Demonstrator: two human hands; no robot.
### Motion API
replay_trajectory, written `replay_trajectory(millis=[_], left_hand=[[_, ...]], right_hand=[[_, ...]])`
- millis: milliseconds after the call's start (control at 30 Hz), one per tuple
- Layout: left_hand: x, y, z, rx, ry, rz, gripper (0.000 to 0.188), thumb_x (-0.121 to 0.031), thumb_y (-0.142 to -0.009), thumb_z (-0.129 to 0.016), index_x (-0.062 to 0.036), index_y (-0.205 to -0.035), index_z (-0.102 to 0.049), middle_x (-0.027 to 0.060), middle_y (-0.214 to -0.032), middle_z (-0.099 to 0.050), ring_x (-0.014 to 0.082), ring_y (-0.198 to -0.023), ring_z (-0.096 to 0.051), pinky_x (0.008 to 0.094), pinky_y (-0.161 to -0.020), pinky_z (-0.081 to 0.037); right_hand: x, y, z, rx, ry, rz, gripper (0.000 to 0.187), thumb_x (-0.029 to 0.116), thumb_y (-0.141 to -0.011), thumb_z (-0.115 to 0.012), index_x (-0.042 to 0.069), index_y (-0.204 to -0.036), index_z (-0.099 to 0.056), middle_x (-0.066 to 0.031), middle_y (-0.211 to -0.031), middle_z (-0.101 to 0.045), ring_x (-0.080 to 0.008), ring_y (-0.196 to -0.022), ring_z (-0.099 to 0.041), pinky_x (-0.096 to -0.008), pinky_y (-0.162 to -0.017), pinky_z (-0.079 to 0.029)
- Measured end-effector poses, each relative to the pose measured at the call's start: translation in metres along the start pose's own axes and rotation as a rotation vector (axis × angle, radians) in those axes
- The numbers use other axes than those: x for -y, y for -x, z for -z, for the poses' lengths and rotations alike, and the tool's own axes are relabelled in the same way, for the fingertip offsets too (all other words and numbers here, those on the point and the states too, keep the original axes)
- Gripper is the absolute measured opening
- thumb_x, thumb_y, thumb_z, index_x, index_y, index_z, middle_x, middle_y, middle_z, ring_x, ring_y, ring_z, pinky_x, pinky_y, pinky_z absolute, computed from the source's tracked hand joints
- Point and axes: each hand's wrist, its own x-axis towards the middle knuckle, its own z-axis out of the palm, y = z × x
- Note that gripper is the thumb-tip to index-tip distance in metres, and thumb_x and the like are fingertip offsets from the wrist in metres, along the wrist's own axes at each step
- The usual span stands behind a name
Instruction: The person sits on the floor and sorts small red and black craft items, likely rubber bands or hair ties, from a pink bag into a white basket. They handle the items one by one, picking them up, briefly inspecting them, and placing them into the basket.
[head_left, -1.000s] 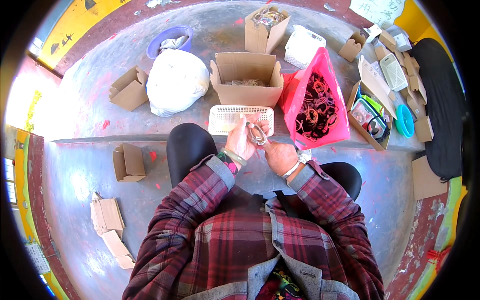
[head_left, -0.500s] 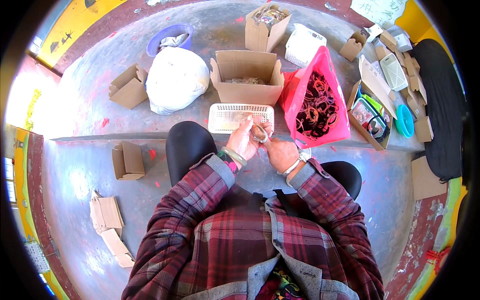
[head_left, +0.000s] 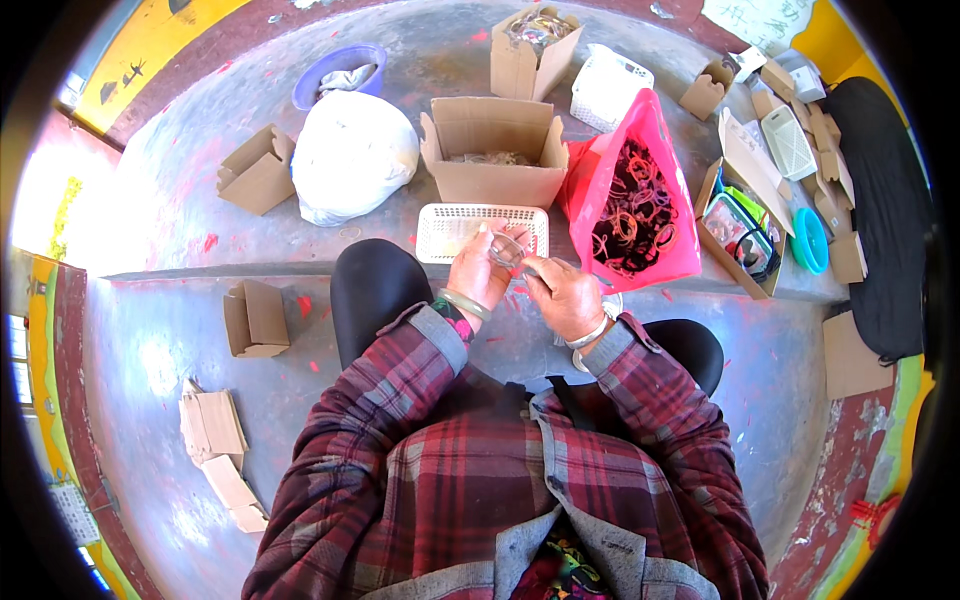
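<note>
My left hand [head_left: 478, 272] is closed round a thin, brownish loop [head_left: 508, 252] that looks like an elastic band. The loop spreads across its fingers. Pinched at the right edge of the loop is my right hand [head_left: 572, 302], its fingertips pressed together. Both hands are just over the near edge of a white plastic basket [head_left: 430, 238]; what lies in it is partly hidden by my left hand. Right of the basket, a pink bag [head_left: 672, 180] gapes open, full of dark and reddish loops [head_left: 632, 222].
Behind the basket stands an open cardboard box [head_left: 500, 186] with clear plastic inside. A white sack [head_left: 355, 160] and purple basin [head_left: 375, 72] are to its left. A filled carton [head_left: 738, 250] and teal basin [head_left: 809, 242] sit right. A ledge edge [head_left: 230, 272] crosses before me.
The loop has opened wider and now shows rounder between my hands. My right hand has drawn slightly toward me and to the right; my left fingers have spread a little.
</note>
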Motion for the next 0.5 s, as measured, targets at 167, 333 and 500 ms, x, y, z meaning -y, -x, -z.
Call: replay_trajectory(millis=[167,333,500], left_hand=[[0.007,0.006,-0.005,0.087,-0.025,0.079,0.031,-0.024,-0.091,-0.045,-0.0032,-0.113,-0.044,0.0195,-0.107,-0.054,0.0305,-0.102,-0.053,0.0421,-0.091,-0.042],[0.007,0.007,-0.007,0.093,-0.071,0.128,0.032,-0.024,-0.090,-0.046,-0.0038,-0.114,-0.044,0.0187,-0.110,-0.053,0.0303,-0.105,-0.052,0.0427,-0.091,-0.041],[-0.002,0.005,-0.004,0.124,-0.111,0.179,0.037,-0.026,-0.089,-0.046,-0.0010,-0.117,-0.045,0.0163,-0.111,-0.055,0.0292,-0.107,-0.051,0.0429,-0.091,-0.041]], right_hand=[[0.008,-0.001,-0.001,0.074,0.159,-0.003,0.015,0.010,-0.074,-0.061,0.011,-0.090,-0.059,-0.0100,-0.066,-0.060,-0.0285,-0.059,-0.059,-0.0374,-0.048,-0.045],[-0.004,0.003,-0.004,0.120,0.213,0.070,0.006,0.011,-0.075,-0.057,0.010,-0.081,-0.055,-0.0094,-0.062,-0.057,-0.0280,-0.055,-0.058,-0.0378,-0.046,-0.044],[-0.007,-0.008,0.011,0.206,0.261,0.278,0.009,0.010,-0.069,-0.057,0.008,-0.072,-0.049,-0.0077,-0.058,-0.052,-0.0259,-0.054,-0.056,-0.0369,-0.047,-0.044]])
